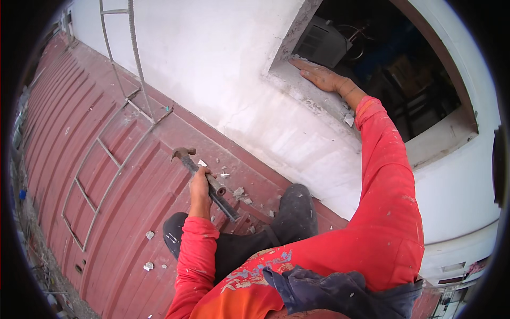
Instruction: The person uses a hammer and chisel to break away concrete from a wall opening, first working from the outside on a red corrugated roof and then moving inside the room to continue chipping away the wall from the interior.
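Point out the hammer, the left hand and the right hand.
hammer [183,155]: head view, on its metal head above the fist.
left hand [200,183]: head view, back of the hand gripping the handle.
right hand [320,76]: head view, back of the hand flat on the ledge.

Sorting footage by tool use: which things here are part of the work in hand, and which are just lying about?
In hand:
- hammer, gripped by the left hand
- window ledge, with the right hand flat on it

Lying about:
- plaster chips on the red roof
- metal ladder

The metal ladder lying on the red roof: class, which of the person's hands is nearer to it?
Left. The left hand, gripping a hammer, is just beside the ladder; the right hand rests on the window ledge, farther off.
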